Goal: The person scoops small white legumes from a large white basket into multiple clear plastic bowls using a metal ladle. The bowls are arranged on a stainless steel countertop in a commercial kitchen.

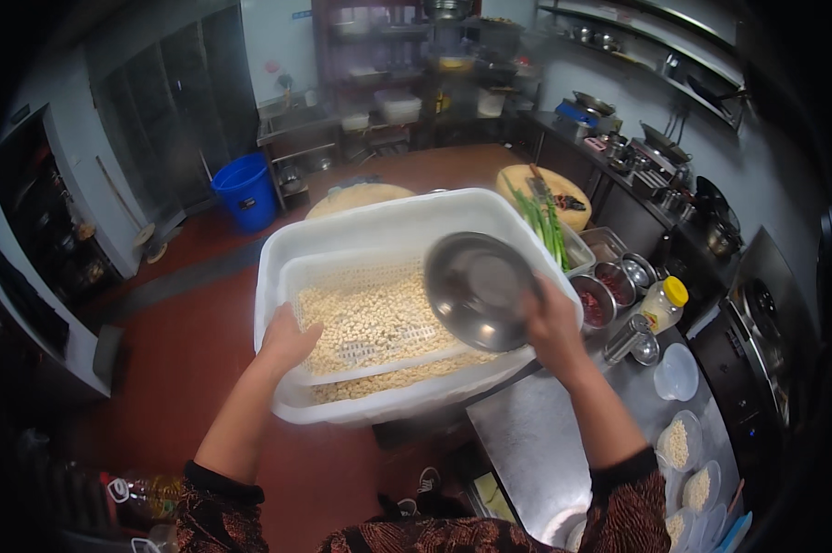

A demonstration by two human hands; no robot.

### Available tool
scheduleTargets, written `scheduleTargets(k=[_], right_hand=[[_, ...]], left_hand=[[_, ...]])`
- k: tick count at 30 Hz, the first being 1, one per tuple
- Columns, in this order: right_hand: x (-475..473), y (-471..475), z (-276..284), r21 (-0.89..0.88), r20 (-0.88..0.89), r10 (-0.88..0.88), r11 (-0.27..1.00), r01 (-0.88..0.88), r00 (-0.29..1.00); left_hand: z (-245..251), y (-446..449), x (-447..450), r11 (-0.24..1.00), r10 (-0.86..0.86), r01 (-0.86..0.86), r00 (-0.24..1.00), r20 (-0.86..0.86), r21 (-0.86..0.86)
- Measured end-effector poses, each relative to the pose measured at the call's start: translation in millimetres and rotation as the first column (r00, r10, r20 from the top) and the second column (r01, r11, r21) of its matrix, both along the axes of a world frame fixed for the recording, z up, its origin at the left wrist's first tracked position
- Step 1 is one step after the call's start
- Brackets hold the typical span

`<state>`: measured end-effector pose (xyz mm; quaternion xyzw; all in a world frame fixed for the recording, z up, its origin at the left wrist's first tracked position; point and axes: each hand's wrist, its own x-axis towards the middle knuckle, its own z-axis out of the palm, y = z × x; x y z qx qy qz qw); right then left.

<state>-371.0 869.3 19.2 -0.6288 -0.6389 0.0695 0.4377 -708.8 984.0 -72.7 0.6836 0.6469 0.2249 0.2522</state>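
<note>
A large white plastic tub lies before me, and inside it sits a white perforated basket with pale, small-cut food pieces. More of the pieces lie in the tub under the basket. My left hand grips the basket's left rim, thumb over the inner side. In my right hand is a round dark metal bowl, held by its right edge above the basket's right part. The bowl's inside looks free of food. My right fingers are partly blurred.
Right of the tub are green stalks, a round wooden board with a knife, metal bowls of red food and a yellow-lidded jar. Several plastic bowls stand on the steel counter. A blue bin stands on the floor.
</note>
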Motion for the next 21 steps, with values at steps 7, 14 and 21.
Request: scheduleTargets(k=[7, 14, 21], right_hand=[[9, 113, -45, -0.373, 0.536, 0.227, 0.928, -0.013, 0.813], [26, 107, -20, -0.364, 0.437, 0.171, 0.931, 0.000, 0.883], [73, 103, -17, 0.097, -0.025, -0.106, 0.989, 0.108, 0.994]], left_hand=[[25, -3, 16, 0.999, 0.043, -0.044, 0.993, -0.106, -0.011], [18, 2, 11, 0.932, 0.359, -0.357, 0.933, 0.032, -0.065], [49, -8, 27, 0.966, 0.223, -0.257, 0.825, 0.519, -0.008]])
